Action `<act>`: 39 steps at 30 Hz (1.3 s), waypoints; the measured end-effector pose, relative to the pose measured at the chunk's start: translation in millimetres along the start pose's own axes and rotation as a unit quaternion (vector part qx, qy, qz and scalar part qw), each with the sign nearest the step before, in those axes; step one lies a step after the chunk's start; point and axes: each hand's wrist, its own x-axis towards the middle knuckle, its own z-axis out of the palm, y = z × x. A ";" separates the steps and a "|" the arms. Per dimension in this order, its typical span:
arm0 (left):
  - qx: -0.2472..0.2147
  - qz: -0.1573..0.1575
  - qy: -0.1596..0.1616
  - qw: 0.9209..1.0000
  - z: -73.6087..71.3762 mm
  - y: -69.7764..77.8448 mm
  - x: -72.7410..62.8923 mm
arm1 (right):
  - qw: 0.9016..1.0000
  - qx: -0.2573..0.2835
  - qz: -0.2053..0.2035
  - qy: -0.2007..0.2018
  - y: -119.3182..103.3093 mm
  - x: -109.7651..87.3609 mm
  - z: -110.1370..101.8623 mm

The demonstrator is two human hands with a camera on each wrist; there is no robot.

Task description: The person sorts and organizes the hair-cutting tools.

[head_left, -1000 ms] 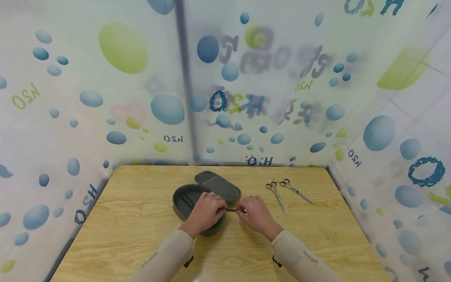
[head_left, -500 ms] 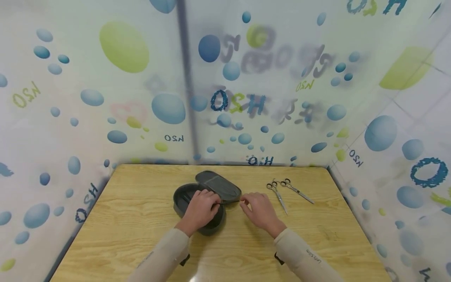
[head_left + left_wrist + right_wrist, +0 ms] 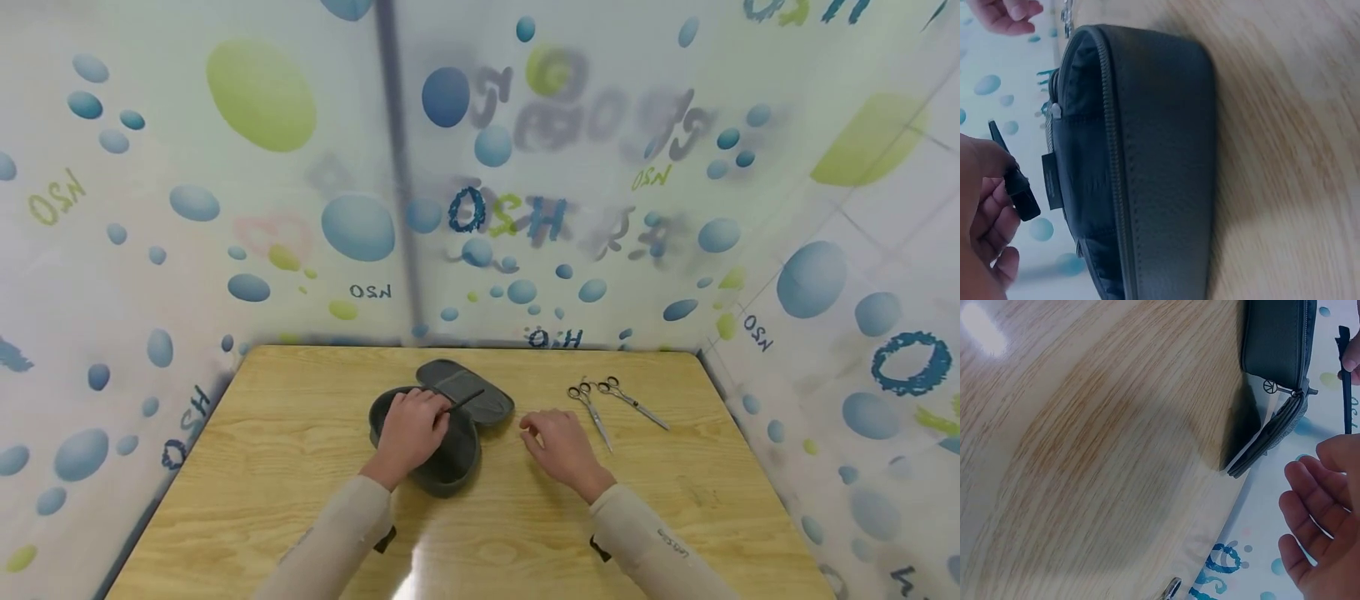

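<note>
My left hand [image 3: 411, 429] pinches a slim black tool [image 3: 467, 401], tapered at one end and blocky at the other [image 3: 1021, 197]. It holds the tool above the dark grey zip case [image 3: 444, 487], whose lid [image 3: 486, 406] lies folded back on the far side. Much of the case's inside is hidden by this hand in the head view. To the right of the case, my right hand [image 3: 558, 446] hovers with loosely bent fingers and holds nothing. Its spread fingers [image 3: 1310, 512] show in the right wrist view, just below the tool.
Two pairs of silver scissors, one [image 3: 595, 421] nearer my right hand and another [image 3: 637, 406] farther right, lie on the wooden table [image 3: 300, 417]. A wall [image 3: 525, 250] patterned with blue and green ovals rises directly behind the table.
My right hand has let go of the slim tool and drawn slightly to the right. My left hand has moved left and up with the tool, which now points toward the lid.
</note>
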 end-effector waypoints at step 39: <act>-0.031 -0.178 -0.131 0.975 -21.7 -13.7 -7.5 | 1.000 0.002 0.012 0.005 13.9 -3.1 2.2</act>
